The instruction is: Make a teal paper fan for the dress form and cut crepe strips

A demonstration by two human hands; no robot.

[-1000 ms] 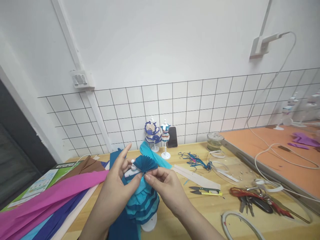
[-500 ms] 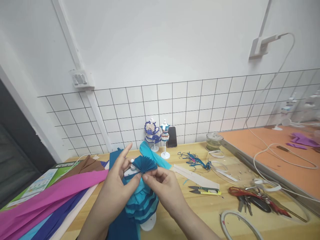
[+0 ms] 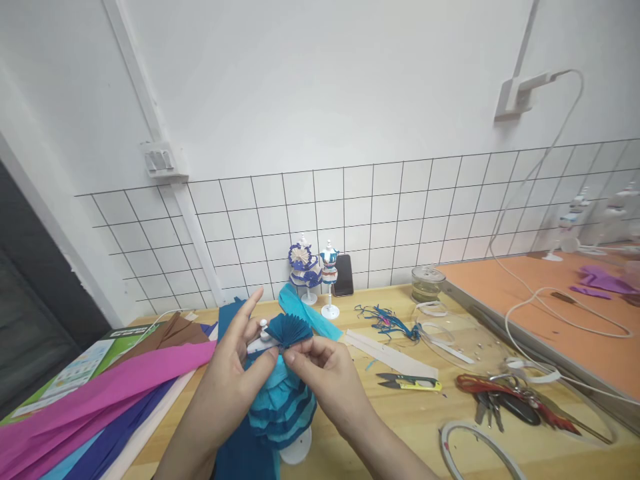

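Observation:
A small white dress-form stand (image 3: 263, 327) wears a tiered skirt of light and dark blue crepe paper (image 3: 283, 407). At its upper body is a pleated dark-blue paper fan (image 3: 289, 329), spread upward. My right hand (image 3: 327, 373) pinches the fan's gathered base between thumb and fingers. My left hand (image 3: 230, 367) curves round the form's left side, its thumb pressed near the fan's base and its index finger raised. Under the form lies a dark-blue crepe paper strip (image 3: 240, 447). The form's white base (image 3: 297, 448) shows below the skirt.
Coloured crepe paper (image 3: 120, 387) lies at left. Behind stand two dressed mini forms (image 3: 329, 280) and a phone (image 3: 343, 275). To the right are thread snips (image 3: 410, 382), paper scraps (image 3: 387, 321), a lidded jar (image 3: 427, 283), keys (image 3: 495, 407) and a tape roll (image 3: 450, 447).
Both hands keep nearly the same place at the fan's base. The fan has tilted very slightly, and a little more of the form's neck knob shows.

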